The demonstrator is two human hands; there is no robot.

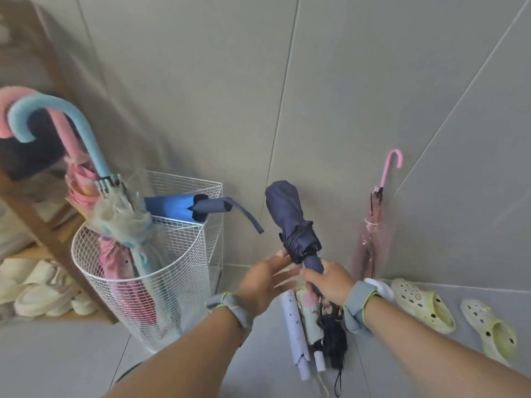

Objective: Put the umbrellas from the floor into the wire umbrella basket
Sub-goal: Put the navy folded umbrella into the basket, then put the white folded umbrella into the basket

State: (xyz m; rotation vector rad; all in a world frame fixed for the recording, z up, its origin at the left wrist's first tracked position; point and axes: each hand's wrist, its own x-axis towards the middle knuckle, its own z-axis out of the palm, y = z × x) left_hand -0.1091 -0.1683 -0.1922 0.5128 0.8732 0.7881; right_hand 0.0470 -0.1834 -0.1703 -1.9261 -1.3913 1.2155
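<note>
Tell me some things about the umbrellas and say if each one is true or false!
1. The right hand grips a navy folded umbrella. True.
2. The wire basket has no umbrellas in it. False: it holds several, one with a blue hooked handle.
3. A pink-handled umbrella leans against the wall. True.
4. All the umbrellas are off the floor. False: some folded umbrellas lie on the floor below the hands.
5. The left hand is inside the basket. False: it is open beside the navy umbrella.
</note>
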